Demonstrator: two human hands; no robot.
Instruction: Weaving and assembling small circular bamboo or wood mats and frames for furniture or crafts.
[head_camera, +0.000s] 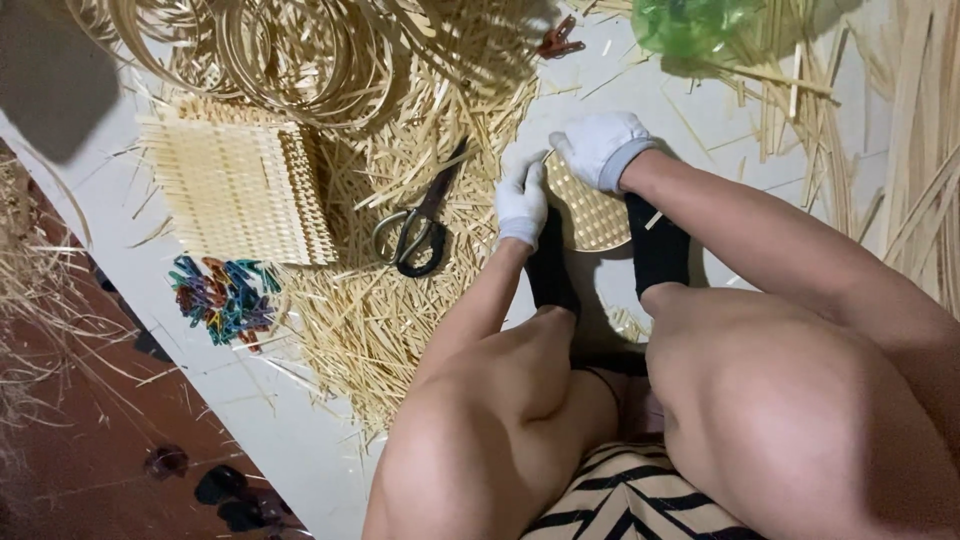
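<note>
A small woven bamboo mat (592, 212) lies on the white floor between my two feet in black socks. Both hands wear white gloves. My left hand (521, 201) rests on the mat's left edge, fingers curled on it. My right hand (598, 146) is at the mat's top edge and pinches a thin bamboo strip (547, 156) near its corner. My bare knees fill the lower part of the view.
Black-handled scissors (415, 225) lie left of my left hand on a heap of bamboo slivers (375, 310). A stack of woven mats (240, 185), coloured clips (225, 297), bamboo hoops (290, 50), a green plastic bag (690, 25) and long strips (920, 150) surround me.
</note>
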